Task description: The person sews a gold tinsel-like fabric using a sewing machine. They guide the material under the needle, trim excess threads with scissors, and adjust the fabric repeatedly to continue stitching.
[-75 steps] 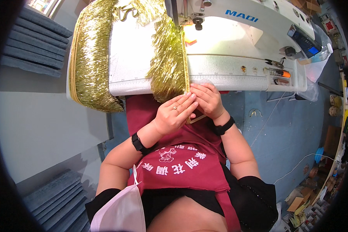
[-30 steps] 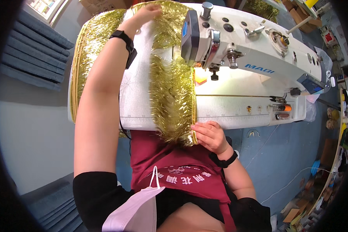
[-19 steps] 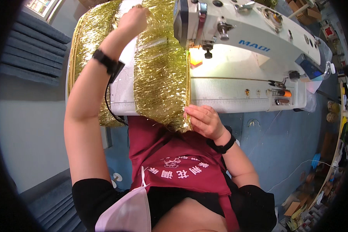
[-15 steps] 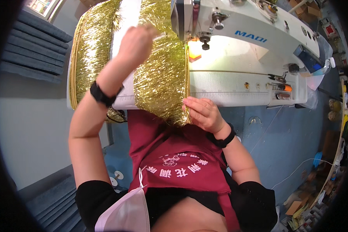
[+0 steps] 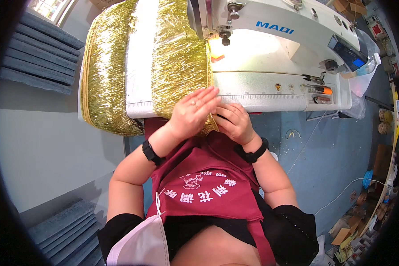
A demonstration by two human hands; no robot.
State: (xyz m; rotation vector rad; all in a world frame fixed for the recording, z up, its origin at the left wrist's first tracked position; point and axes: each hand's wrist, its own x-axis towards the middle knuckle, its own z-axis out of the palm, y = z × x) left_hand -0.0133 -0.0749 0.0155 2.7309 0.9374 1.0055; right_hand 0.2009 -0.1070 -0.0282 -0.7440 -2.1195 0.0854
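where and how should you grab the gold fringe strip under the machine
The gold fringe strip is probably best pinched by the narrow band along its right edge, at the near end, coming from the right, where the right hand is. The band runs straight and continuous; the loose strands spread leftward and would likely slip.

I observe both hands at the near edge of the white surface (image 5: 252,82). Left hand (image 5: 191,114): fingers extended together, laid over the near end of the gold tinsel strip (image 5: 177,57). Right hand (image 5: 236,123): fingers bent at the strip's braided edge, just beside the left fingers; thumb hidden from me. Strip runs back from the near edge to beside the sewing machine (image 5: 270,29) head, braid along its right side. Second tinsel bundle (image 5: 111,66) drapes over the near-left corner. Orange-handled tool (image 5: 325,90) lies in a tray at the right end.
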